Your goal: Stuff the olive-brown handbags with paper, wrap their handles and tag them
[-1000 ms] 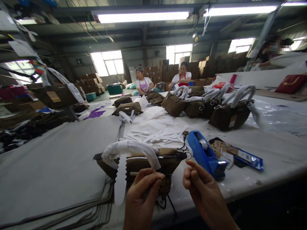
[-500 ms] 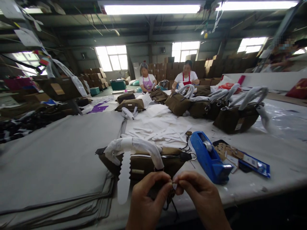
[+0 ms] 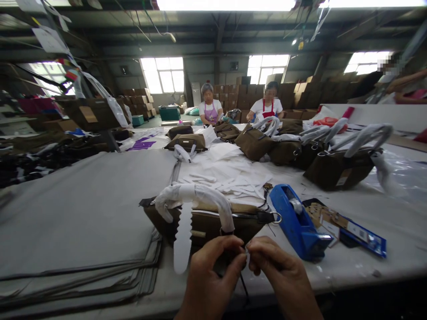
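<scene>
My left hand [image 3: 213, 271] and my right hand [image 3: 278, 264] meet fingertip to fingertip in front of a dark olive handbag [image 3: 247, 229]. Both are closed in a pinch. A thin black cord [image 3: 244, 286] hangs below the left fingers. At the right fingertips is a small pale bit, mostly hidden. The bag lies with its silver zipper upward, and its handle is wrapped in white covering. From the handle hangs a white strip [image 3: 183, 242] with wavy edges. A blue tape dispenser [image 3: 298, 231] stands right of the bag.
Cardboard tags [image 3: 322, 213] and a blue packet [image 3: 375, 246] lie beyond the dispenser. White strips [image 3: 230, 186] are heaped behind the bag. More olive bags [image 3: 340, 169] stand at the back right. Grey sheets [image 3: 83, 222] cover the left side. Two co-workers sit across the table.
The view has shifted slightly, so most things sit a little further right. My hands keep pinching together; the brown patterned bit under the fingers no longer shows.
</scene>
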